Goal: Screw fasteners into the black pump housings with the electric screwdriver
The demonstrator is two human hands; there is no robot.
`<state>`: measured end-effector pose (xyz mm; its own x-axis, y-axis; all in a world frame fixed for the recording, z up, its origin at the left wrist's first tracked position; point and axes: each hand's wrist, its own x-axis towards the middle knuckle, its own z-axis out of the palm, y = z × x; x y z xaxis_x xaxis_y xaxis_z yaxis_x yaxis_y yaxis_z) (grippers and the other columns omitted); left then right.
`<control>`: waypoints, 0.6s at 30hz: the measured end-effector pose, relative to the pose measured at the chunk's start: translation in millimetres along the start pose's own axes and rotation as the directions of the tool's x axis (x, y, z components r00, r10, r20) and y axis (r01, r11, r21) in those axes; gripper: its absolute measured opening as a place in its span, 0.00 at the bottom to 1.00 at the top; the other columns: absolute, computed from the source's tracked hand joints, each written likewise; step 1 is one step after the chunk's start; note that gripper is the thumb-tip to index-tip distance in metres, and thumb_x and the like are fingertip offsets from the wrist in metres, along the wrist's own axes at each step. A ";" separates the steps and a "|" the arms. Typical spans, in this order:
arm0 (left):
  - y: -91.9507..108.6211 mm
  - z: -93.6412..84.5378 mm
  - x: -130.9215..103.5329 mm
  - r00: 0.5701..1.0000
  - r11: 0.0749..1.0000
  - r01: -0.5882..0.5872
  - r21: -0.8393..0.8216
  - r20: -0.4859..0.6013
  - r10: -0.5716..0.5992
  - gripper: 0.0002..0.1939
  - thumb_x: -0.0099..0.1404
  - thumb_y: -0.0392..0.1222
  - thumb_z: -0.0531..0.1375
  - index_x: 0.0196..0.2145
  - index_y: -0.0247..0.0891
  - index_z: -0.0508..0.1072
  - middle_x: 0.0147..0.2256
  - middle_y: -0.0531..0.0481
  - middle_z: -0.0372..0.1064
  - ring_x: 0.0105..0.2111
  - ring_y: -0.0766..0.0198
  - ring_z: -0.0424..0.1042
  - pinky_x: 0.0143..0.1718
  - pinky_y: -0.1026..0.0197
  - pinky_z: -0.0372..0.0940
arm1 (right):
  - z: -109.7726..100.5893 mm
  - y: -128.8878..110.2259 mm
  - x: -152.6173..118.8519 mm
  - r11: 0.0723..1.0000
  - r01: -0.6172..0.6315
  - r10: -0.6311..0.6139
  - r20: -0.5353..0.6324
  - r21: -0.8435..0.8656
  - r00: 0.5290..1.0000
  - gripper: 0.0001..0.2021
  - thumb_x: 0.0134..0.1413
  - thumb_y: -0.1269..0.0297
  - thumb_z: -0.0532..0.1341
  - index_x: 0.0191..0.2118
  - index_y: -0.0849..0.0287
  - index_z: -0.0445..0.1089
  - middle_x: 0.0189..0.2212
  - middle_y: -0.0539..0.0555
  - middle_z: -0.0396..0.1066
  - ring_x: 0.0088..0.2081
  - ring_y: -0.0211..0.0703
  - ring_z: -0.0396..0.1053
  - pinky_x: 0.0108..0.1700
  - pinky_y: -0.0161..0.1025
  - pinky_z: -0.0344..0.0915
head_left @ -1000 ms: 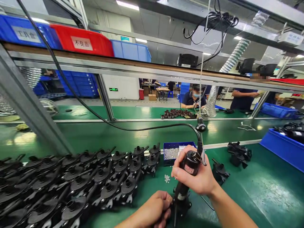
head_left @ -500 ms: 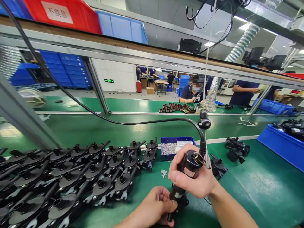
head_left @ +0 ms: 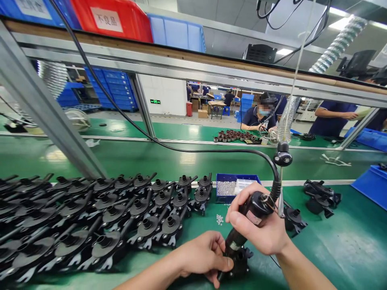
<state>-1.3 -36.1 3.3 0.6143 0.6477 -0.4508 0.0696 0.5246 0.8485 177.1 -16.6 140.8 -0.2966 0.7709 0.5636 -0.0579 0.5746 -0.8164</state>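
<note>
My right hand [head_left: 260, 225] is wrapped round a black electric screwdriver [head_left: 256, 207], which slants down to the left with its cable rising from the top. Below it, my left hand [head_left: 208, 257] grips a black part [head_left: 240, 264] on the green bench by its left side, thumb and fingers closed. The driver's lower end meets this part; its tip is hidden. Just behind lie small loose nuts [head_left: 219, 219], and a blue box [head_left: 225, 198] of small metal pieces stands farther back. Rows of similar black assemblies [head_left: 146, 225] fill the left side.
More black parts [head_left: 322, 197] lie to the right, near a blue bin [head_left: 370, 185]. A metal post [head_left: 51, 96] slants across the left. The cable [head_left: 193, 151] spans the bench. Beyond the frame, a person [head_left: 260, 114] in a mask sits at another bench.
The view has swung left, so most things stand farther right. The screwdriver leans more to the left at its lower end. Both hands keep their holds.
</note>
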 end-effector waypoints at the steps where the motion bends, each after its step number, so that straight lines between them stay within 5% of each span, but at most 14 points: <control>1: -0.5 -0.6 0.8 1.000 1.000 0.003 0.019 0.004 -0.003 0.34 0.42 0.62 0.82 0.30 0.38 0.70 0.22 0.56 0.70 0.18 0.69 0.70 0.25 0.63 0.74 | -1.0 0.0 0.1 1.000 0.003 -0.004 0.011 0.018 1.000 0.09 0.58 0.70 0.71 0.39 0.53 0.71 0.29 0.52 0.77 0.28 0.49 0.78 0.30 0.45 0.76; 7: 1.8 3.4 5.9 0.999 0.999 -0.028 0.035 -0.044 0.030 0.32 0.37 0.61 0.82 0.27 0.34 0.75 0.24 0.51 0.74 0.20 0.66 0.73 0.22 0.64 0.74 | -2.7 7.6 1.3 0.864 -0.132 -0.076 0.386 0.486 0.919 0.12 0.53 0.70 0.72 0.39 0.53 0.69 0.27 0.49 0.75 0.27 0.45 0.77 0.30 0.41 0.74; 11: 3.4 -1.1 9.1 0.998 0.998 -0.039 0.053 -0.041 0.041 0.25 0.42 0.52 0.80 0.24 0.35 0.73 0.20 0.52 0.70 0.18 0.67 0.70 0.20 0.65 0.72 | 10.4 8.1 0.8 0.989 -0.053 0.042 0.083 0.138 0.996 0.11 0.58 0.67 0.74 0.41 0.54 0.72 0.30 0.50 0.77 0.29 0.42 0.75 0.32 0.38 0.73; 13: 3.6 -5.2 10.4 0.999 0.998 -0.017 0.063 -0.043 0.020 0.23 0.41 0.50 0.79 0.22 0.36 0.71 0.19 0.53 0.68 0.18 0.67 0.70 0.20 0.65 0.73 | 16.9 8.6 -0.1 0.993 -0.034 0.038 -0.032 0.113 0.999 0.15 0.58 0.64 0.77 0.45 0.52 0.72 0.32 0.49 0.77 0.30 0.40 0.74 0.31 0.35 0.72; 18: 2.8 -6.9 10.6 0.996 1.000 0.005 0.021 -0.093 -0.003 0.20 0.40 0.46 0.78 0.23 0.34 0.73 0.22 0.52 0.69 0.19 0.68 0.69 0.16 0.68 0.69 | 20.2 21.2 -2.1 0.889 -0.182 0.084 0.243 0.419 0.967 0.24 0.59 0.45 0.77 0.51 0.51 0.72 0.38 0.51 0.76 0.33 0.40 0.77 0.34 0.35 0.75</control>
<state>0.0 -23.9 -1.0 0.5385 0.6946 -0.4770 0.0894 0.5158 0.8520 157.3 -11.6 119.7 -0.5228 0.7265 0.4460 -0.3973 0.2552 -0.8815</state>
